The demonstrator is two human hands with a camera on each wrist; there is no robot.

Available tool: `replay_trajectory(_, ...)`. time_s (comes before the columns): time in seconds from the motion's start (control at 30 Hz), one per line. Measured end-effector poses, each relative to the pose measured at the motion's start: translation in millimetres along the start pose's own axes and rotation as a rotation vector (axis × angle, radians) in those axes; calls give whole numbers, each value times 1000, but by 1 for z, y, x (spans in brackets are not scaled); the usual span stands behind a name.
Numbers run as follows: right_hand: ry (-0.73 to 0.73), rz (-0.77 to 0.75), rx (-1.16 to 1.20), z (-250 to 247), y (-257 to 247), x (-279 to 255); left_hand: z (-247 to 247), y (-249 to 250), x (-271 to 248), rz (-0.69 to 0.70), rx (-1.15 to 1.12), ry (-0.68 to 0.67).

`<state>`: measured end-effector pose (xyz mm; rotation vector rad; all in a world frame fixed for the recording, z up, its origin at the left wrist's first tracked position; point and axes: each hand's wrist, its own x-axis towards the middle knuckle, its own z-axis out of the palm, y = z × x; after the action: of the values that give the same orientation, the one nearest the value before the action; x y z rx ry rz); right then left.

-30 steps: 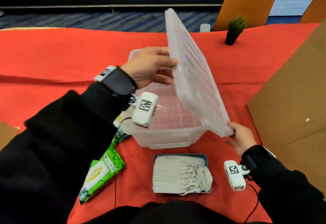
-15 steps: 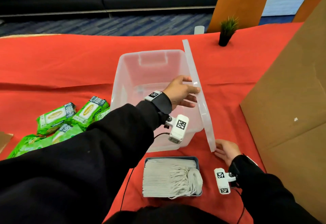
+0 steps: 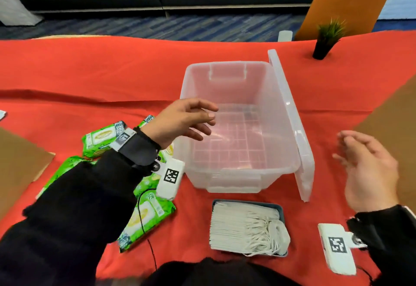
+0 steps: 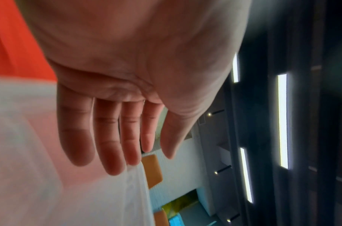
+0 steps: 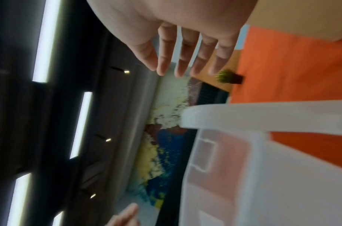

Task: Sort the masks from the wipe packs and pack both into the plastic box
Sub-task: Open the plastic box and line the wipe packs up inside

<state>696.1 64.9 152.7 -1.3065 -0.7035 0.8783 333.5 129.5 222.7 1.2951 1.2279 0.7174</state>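
Observation:
The clear plastic box [image 3: 225,168] stands open and empty in the middle of the red table. Its lid [image 3: 290,119] leans on edge against the box's right side. A stack of white masks [image 3: 245,227] lies in a grey tray just in front of the box. Several green wipe packs [image 3: 103,137] lie to the left, partly under my left arm. My left hand [image 3: 186,119] hovers over the box's left rim, fingers relaxed, holding nothing; its palm and straight fingers [image 4: 108,137] show in the left wrist view. My right hand [image 3: 364,162] is open to the right of the lid, apart from it.
A large brown cardboard sheet [image 3: 391,128] rises at the right edge of the table. Another cardboard piece [image 3: 20,162] lies at the left. A small potted plant [image 3: 326,38] stands at the far right behind the box. A dark sofa runs along the back.
Both hands have let go of the lid, which now leans against the box's right side. My left hand drew back to the left rim and my right hand moved off to the right.

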Motion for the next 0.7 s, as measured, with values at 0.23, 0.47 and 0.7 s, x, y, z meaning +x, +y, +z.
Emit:
replay_trajectory(0.23, -551, -231, 27, 118, -81, -97, -129, -83, -59, -125, 281, 125)
replay_trajectory(0.47, -929, 582, -415, 254, 80, -175, -175, -235, -86, -389, 842, -136)
replay_trajectory(0.7, -472, 1107, -570, 267, 226, -244, -156, -297, -87, -359, 1043, -270)
